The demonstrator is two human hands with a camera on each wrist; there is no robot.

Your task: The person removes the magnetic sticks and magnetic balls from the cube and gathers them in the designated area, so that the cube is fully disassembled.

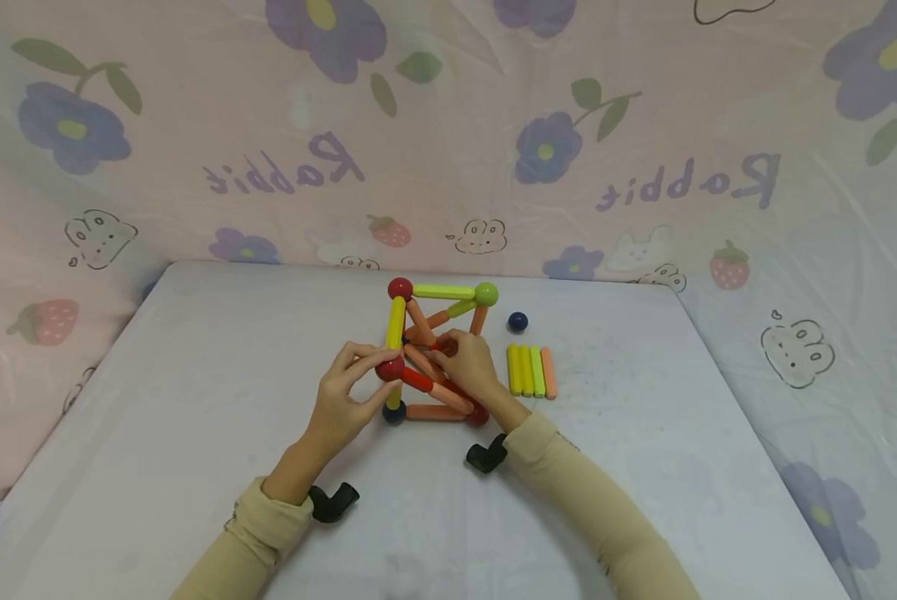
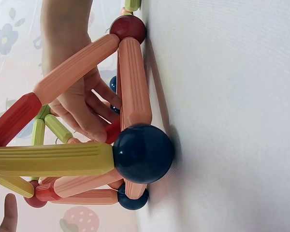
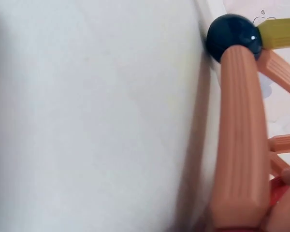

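Observation:
A frame of magnetic building sticks and balls stands on the table. My left hand (image 1: 347,392) pinches its upper front red ball (image 1: 390,368), where a yellow stick (image 1: 396,323) and a red-and-orange stick meet. My right hand (image 1: 467,364) reaches inside the frame from the right. In the left wrist view its fingers (image 2: 89,118) close on a red stick (image 2: 115,131), partly hidden behind the frame. Dark blue balls (image 2: 144,152) and orange sticks (image 2: 135,79) form the base. In the right wrist view an orange stick (image 3: 241,135) runs to a blue ball (image 3: 233,37).
Right of the frame lie a loose dark blue ball (image 1: 518,322) and several yellow, green and orange sticks (image 1: 527,371) in a row. A patterned cloth (image 1: 433,167) hangs behind the white table (image 1: 643,467). Black wrist mounts (image 1: 334,503) sit at both cuffs.

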